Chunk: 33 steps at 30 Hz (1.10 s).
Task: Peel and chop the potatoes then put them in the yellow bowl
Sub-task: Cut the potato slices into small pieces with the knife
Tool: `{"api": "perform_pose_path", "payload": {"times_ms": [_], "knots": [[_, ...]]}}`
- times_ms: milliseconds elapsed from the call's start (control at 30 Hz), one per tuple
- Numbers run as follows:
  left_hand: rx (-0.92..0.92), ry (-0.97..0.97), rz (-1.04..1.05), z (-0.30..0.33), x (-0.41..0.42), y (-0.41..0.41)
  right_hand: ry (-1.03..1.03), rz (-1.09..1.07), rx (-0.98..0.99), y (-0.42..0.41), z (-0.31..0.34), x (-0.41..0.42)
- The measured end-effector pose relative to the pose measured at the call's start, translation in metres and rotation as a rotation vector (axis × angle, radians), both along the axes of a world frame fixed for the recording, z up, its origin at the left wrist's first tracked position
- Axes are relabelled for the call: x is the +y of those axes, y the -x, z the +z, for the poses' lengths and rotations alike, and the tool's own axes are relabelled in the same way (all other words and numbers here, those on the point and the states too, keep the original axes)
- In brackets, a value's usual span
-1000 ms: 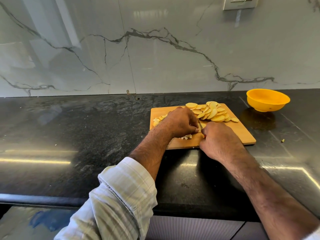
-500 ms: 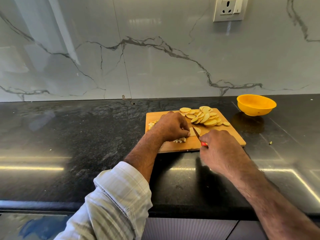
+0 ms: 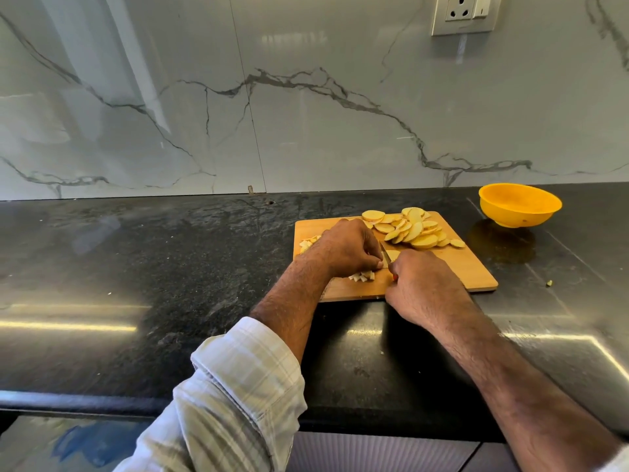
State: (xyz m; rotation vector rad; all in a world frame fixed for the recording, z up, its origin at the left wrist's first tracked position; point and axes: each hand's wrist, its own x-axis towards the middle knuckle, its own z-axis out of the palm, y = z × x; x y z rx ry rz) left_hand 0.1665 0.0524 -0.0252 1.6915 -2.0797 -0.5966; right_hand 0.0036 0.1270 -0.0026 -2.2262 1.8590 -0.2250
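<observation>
A wooden cutting board [image 3: 456,267] lies on the black counter. At its far side is a heap of round potato slices [image 3: 413,229]. My left hand [image 3: 347,248] pinches a potato slice [image 3: 393,255] flat on the board. My right hand [image 3: 422,284] grips a small knife [image 3: 385,256] with a red handle; its blade stands against that slice. Small chopped potato pieces [image 3: 362,276] lie under my left hand, and a few more [image 3: 306,245] sit at the board's left edge. The yellow bowl [image 3: 519,204] stands to the right of the board, with nothing visible inside.
The black stone counter [image 3: 170,267] stretches left and right of the board. A marble backsplash rises behind, with a wall socket [image 3: 464,11] at the top right. A small scrap [image 3: 548,283] lies on the counter right of the board.
My right hand drew back, showing the knife's blade and red handle, then closed in on the slice again. The camera view has tilted up a little.
</observation>
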Motion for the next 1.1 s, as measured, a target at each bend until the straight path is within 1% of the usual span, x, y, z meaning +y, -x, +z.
{"api": "perform_pose_path", "payload": {"times_ms": [200,333,433,667,933,1100], "knots": [[-0.031,0.002,0.028,0.0,0.0,-0.001,-0.064,0.049,0.079,0.011,0.003,0.022],[-0.106,0.063,0.029,0.002,0.002,-0.005,-0.029,0.023,-0.021,0.023,0.006,0.028],[-0.09,0.095,0.053,0.002,0.0,-0.011,0.04,0.022,-0.061,0.023,0.005,0.027],[-0.132,0.045,0.062,0.001,-0.003,-0.005,0.006,0.023,-0.039,0.007,-0.007,0.015],[-0.07,-0.006,0.054,0.004,0.001,-0.003,-0.033,0.009,0.013,-0.009,-0.001,-0.006],[-0.095,-0.004,0.079,0.003,0.0,-0.005,-0.003,0.035,-0.019,0.006,-0.008,0.008]]}}
